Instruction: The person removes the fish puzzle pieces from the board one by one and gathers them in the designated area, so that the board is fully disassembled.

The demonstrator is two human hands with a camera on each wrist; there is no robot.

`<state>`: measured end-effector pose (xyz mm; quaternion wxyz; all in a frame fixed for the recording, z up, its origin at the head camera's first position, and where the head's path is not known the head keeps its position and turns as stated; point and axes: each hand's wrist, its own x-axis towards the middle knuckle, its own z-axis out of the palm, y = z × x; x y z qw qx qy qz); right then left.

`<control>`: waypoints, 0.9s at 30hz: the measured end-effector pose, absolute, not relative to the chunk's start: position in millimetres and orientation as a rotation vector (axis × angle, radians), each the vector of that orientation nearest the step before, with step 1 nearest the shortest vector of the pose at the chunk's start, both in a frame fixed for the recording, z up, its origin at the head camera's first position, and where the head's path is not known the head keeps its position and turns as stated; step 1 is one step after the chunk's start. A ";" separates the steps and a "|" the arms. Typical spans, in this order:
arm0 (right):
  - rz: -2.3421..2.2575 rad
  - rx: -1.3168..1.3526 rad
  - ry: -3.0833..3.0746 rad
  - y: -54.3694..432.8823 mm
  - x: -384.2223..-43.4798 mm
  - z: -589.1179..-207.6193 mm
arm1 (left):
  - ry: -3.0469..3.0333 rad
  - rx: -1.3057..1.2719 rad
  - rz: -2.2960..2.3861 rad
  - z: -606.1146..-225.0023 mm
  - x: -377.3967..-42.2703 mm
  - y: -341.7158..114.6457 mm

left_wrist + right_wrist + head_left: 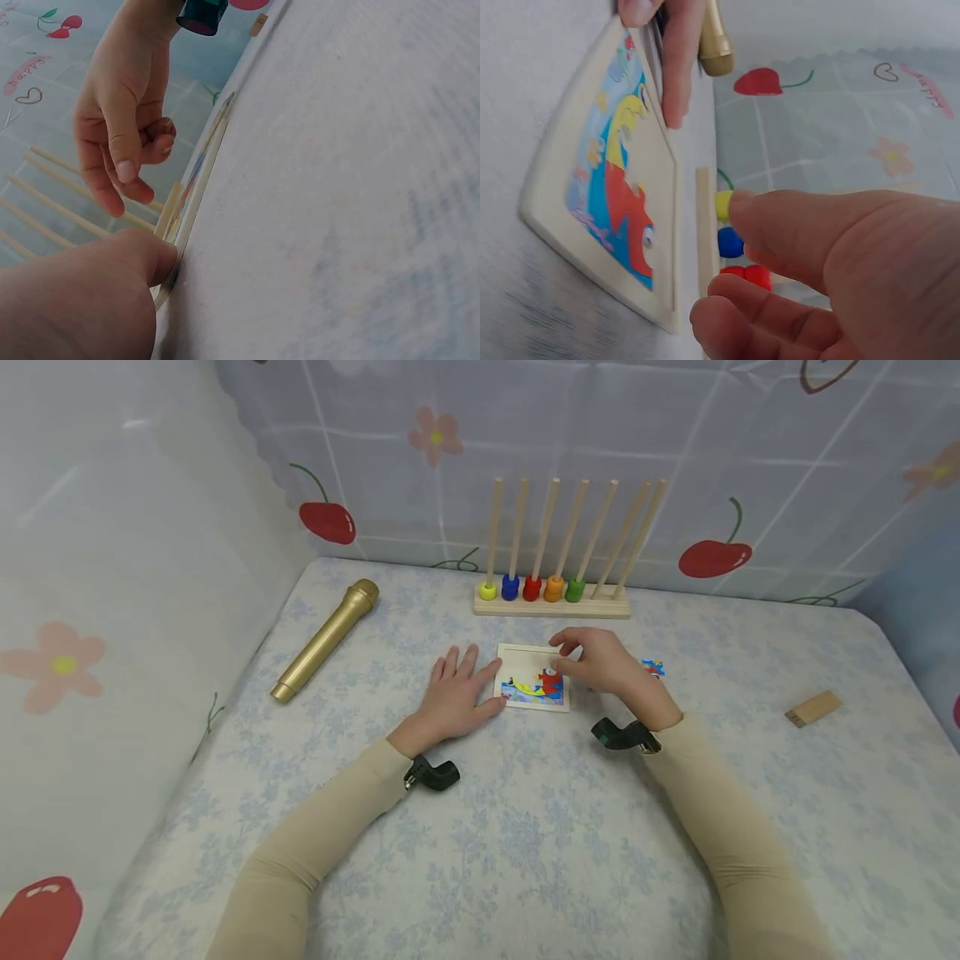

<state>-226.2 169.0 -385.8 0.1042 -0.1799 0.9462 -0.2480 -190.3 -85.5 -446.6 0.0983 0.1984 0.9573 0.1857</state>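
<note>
A wooden puzzle tray (531, 650) lies on the table with its lower part filled by joined picture pieces, among them a red one (634, 225) with an eye. Bare wood shows above them. My left hand (452, 697) rests on the table with fingers spread, its thumb and index finger at the tray's left edge. Over the tray's upper right side hovers my right hand (600, 662), fingers loosely bent, thumb apart from them and nothing between. A loose puzzle piece (653, 667), blue and red, lies just right of that hand, partly hidden by it.
Behind the tray stands a wooden peg rack (551, 607) with upright rods and coloured beads. A gold microphone (326, 639) lies at the left. A small wooden block (813, 708) is on the right. A patterned curtain (390, 485) borders the table's back.
</note>
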 end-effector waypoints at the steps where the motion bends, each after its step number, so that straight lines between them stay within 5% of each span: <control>1: -0.721 -0.542 2.781 168.3 -226.2 -387.4 | 2.835 0.589 0.549 -446.7 -190.3 -85.5; 27: -0.552 -0.586 2.735 158.1 -223.0 -400.1 | 2.844 0.594 0.563 -446.3 -190.6 -85.1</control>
